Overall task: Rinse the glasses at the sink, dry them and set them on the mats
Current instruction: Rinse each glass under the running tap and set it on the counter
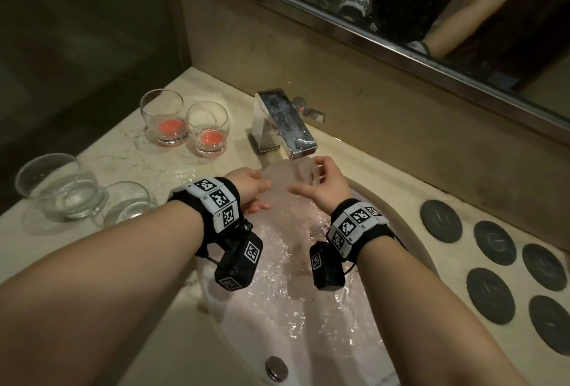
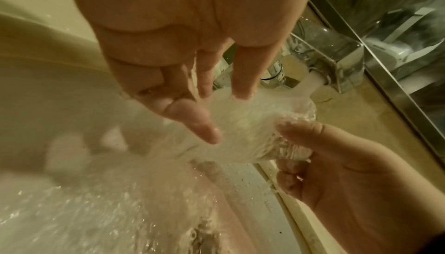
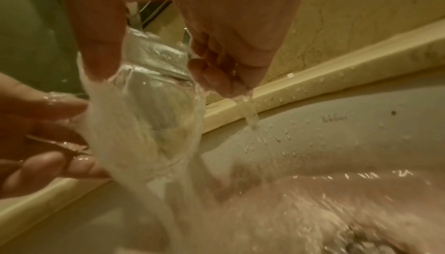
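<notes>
My right hand (image 1: 324,183) grips a tumbler (image 1: 296,177) under the running faucet (image 1: 283,122), left hand (image 1: 253,185) open against it. At ten o'clock two glasses (image 1: 185,122) hold red dregs — unrinsed; the mats (image 1: 490,293) at three o'clock lie bare.

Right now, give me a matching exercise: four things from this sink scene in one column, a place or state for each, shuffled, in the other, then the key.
Things:
1. held glass
2. red-bottomed glasses
3. mats
4. clear glasses

Places or states:
A. near left counter, tipped against each other
B. right of the sink, nothing on them
C. under the tap, in running water
D. far left counter, upright

Pairs: 1-C, 2-D, 3-B, 4-A
</notes>
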Available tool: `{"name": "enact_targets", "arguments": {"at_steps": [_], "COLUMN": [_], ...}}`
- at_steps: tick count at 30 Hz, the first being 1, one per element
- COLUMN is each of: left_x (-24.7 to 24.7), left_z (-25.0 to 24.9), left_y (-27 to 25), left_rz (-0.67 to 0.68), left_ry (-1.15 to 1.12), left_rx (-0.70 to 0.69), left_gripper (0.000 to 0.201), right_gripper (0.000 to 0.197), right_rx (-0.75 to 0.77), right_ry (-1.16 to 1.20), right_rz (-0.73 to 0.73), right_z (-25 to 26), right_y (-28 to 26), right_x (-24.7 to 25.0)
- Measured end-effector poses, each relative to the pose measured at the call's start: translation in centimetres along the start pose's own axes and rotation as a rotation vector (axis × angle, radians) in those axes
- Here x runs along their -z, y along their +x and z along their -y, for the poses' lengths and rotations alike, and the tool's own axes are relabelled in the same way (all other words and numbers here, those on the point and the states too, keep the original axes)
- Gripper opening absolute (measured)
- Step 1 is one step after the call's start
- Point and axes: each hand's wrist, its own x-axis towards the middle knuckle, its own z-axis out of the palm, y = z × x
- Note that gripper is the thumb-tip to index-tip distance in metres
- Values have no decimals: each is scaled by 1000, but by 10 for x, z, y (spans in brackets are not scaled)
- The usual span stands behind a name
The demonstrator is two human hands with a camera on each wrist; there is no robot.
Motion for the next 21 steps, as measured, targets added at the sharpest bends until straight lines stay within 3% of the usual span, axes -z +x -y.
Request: {"name": "enact_targets", "arguments": {"at_steps": [4,8,14,18,21], "left_x": [2,1,6,7,4], "left_z": [3,5,5,6,4], "left_y": [2,3,-1,-1,2], "left_rz": [-18,-23,3,132,101], "left_ry": [20,56,98,-45,-107], "left_rx": [33,23,3,26,-48], "left_gripper": [50,46,16,25,24], "right_gripper": [72,70,79,86,74], "right_rx": [45,36,-106,-223,-255], "right_ry": [-215,-234,3,266,316], "right_rz": [37,57,77,151,195], "right_z": [11,17,8,-8,-13], "right_y": [1,1,-3,-12,-17], "right_x": [0,-2,1,0,1]}}
